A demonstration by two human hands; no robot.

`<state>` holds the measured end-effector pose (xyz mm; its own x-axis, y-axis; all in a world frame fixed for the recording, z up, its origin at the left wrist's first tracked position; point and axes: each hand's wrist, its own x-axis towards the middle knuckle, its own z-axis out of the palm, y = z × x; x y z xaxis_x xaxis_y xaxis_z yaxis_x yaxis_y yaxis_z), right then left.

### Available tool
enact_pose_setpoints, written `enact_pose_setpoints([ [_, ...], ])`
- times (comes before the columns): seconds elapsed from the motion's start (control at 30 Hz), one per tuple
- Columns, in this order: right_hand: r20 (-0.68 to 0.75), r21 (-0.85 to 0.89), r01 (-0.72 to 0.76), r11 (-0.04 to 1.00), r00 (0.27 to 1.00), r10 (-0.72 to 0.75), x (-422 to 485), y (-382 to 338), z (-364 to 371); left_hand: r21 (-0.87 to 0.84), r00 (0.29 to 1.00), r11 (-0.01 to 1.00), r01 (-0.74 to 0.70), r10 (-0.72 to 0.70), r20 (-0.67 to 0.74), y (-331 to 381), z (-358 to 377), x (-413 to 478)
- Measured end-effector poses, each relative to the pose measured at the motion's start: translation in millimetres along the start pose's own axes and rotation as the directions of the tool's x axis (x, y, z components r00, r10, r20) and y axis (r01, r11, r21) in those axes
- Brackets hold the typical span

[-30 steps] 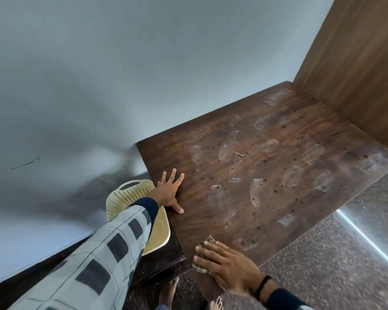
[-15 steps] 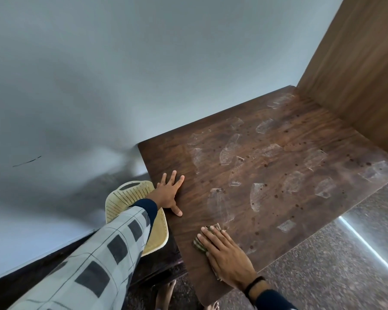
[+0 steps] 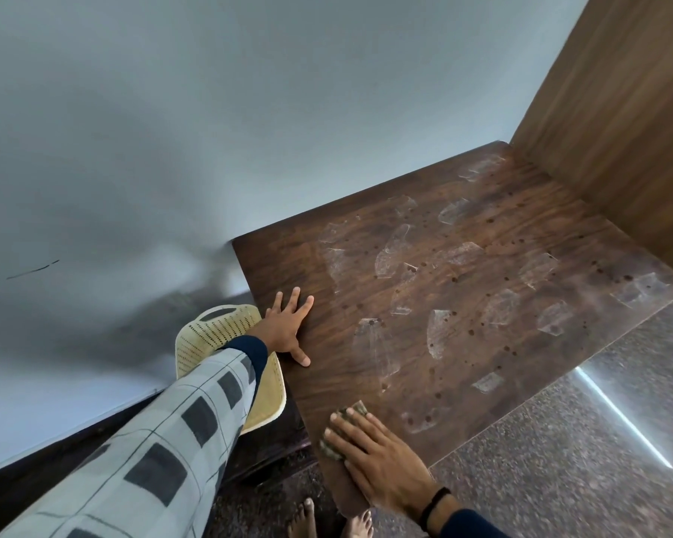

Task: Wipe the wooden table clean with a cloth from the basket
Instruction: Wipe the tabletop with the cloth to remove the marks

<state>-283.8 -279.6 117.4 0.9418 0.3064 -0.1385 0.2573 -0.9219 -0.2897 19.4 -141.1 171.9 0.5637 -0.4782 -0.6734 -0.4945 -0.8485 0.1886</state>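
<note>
**Cloth at the near corner, most of the bench unwiped**

The right grip (image 3: 381, 456) lay flat on the cloth (image 3: 332, 451). Its fingers were straight and released, pressing the cloth rather than clutching it. The cloth sat on the near left corner of the wooden bench (image 3: 288, 258), with only its olive edges showing past the fingertips. The left grip (image 3: 286, 328) was also released, palm down and fingers spread on the left edge of the bench, apparently as a brace. It held nothing.

The step in hand looked like an early wiping stroke. To do it well, the palm should keep even weight on the cloth so that it does not bunch or slip out. Strokes should run in overlapping lanes from this corner toward the far side by the wooden panel (image 3: 618, 149). The dried pale patches would likely need repeated passes or a fresh fold. The bracing hand would have to shift before its own area could be wiped.

By count there were one cloth, one bench and one cream perforated basket (image 3: 214, 332), which stood just beside the left edge of the bench and was partly hidden by the checked sleeve (image 3: 164, 452). There were two hands, and two bare feet (image 3: 304, 518) on the speckled floor (image 3: 560, 479). The right wrist carried one dark wristband (image 3: 434, 502). There were roughly sixteen whitish patches (image 3: 440, 332), though some had faint outlines. The dark specks were too many to count.
</note>
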Motion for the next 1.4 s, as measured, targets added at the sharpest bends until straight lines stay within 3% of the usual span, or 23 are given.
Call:
enact_pose_setpoints([
  [0.1,0.081,-0.034,0.127,0.991,0.989,-0.124,-2,19,-10,-0.007,0.999,1.000,0.010,-0.011,-0.045,2,2,-7],
  [0.23,0.082,-0.047,0.037,0.998,0.996,-0.033,8,27,-16,0.002,0.979,0.999,0.045,-0.044,-0.200,15,15,-23],
  [0.43,0.049,-0.029,0.049,0.998,0.998,-0.048,9,28,-16,-0.127,0.989,0.982,0.138,-0.144,-0.036,21,39,-37],
  [0.6,0.143,-0.048,0.246,0.968,0.961,-0.237,21,66,-28,-0.105,0.986,0.981,0.166,-0.168,-0.016,23,50,-42],
  [0.77,0.046,0.001,0.128,0.992,0.991,-0.127,29,93,-34,-0.050,0.968,0.967,0.251,-0.252,-0.011,39,50,-39],
  [0.83,0.075,0.004,0.269,0.963,0.960,-0.269,15,87,-27,-0.041,0.963,0.963,0.267,-0.268,-0.013,41,48,-38],
  [0.9,0.177,-0.001,0.474,0.881,0.867,-0.466,8,98,-35,-0.041,0.957,0.956,0.289,-0.290,-0.028,41,48,-36],
  [0.97,0.223,-0.048,0.572,0.819,0.805,-0.550,19,115,-46,-0.052,0.948,0.948,0.313,-0.315,-0.038,43,49,-37],
  [1.0,0.222,-0.067,0.552,0.831,0.820,-0.527,27,120,-50,-0.059,0.947,0.947,0.315,-0.318,-0.036,44,49,-38],
  [1.1,0.115,-0.020,0.312,0.950,0.945,-0.308,32,106,-45,-0.068,0.945,0.944,0.322,-0.325,-0.033,45,46,-40],
  [1.13,0.102,0.002,0.296,0.955,0.950,-0.294,25,99,-39,-0.061,0.943,0.943,0.328,-0.330,-0.031,46,45,-41],
  [1.3,0.237,-0.028,0.634,0.773,0.755,-0.611,-1,123,-43,-0.011,0.929,0.929,0.370,-0.370,-0.004,58,38,-40],
  [1.33,0.243,-0.055,0.639,0.767,0.754,-0.610,7,132,-47,0.006,0.929,0.929,0.370,-0.370,-0.009,59,37,-40],
  [1.4,0.186,-0.067,0.496,0.866,0.859,-0.477,29,141,-53,0.027,0.932,0.932,0.361,-0.361,-0.018,59,36,-40],
])
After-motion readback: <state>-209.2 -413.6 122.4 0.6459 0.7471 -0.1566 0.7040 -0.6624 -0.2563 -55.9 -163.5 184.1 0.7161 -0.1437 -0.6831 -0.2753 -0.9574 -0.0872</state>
